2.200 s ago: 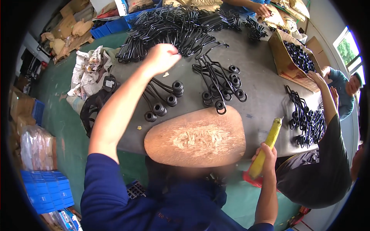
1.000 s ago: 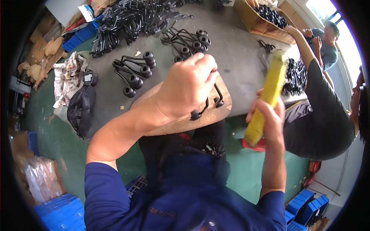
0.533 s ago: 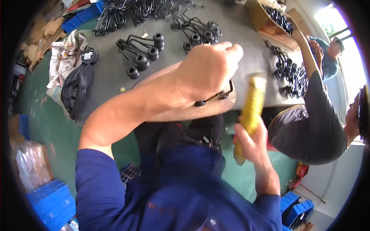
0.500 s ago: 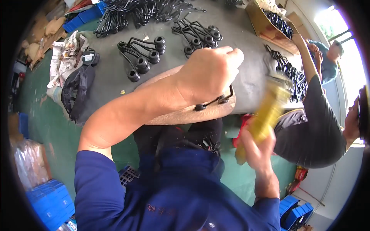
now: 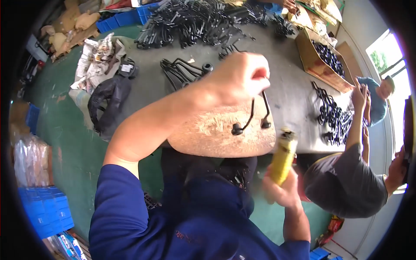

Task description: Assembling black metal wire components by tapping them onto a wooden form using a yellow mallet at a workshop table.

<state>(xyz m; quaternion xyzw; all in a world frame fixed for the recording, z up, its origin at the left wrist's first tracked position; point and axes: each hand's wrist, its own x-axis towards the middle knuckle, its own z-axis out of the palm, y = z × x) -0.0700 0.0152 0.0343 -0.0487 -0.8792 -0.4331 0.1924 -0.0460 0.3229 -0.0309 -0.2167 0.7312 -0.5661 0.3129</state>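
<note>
My left hand (image 5: 245, 78) is closed around the upper part of a bent black metal rod (image 5: 252, 113). The rod's two lower ends carry black rubber bushings (image 5: 237, 129) and hang just over, or touch, a worn wooden board (image 5: 203, 141); which of these I cannot tell. In my right hand (image 5: 284, 190) is a yellow cylindrical tool (image 5: 283, 160) with a metal end, tilted upward beside the board's right edge. Its lower part is hidden by my fingers. Behind my left forearm lie several bent rods with bushings (image 5: 207, 67), partly covered by the arm.
A large heap of black rods (image 5: 182, 26) covers the table's far side. At far right stands a cardboard box (image 5: 318, 65) of black parts, near more bushed rods (image 5: 331, 115). A co-worker (image 5: 346, 182) sits close on my right. A black bag (image 5: 110, 99) lies left.
The view has shifted, showing more of the board. My left hand has turned with the rod still in it. The yellow tool has dropped lower and moved away from the rod.
</note>
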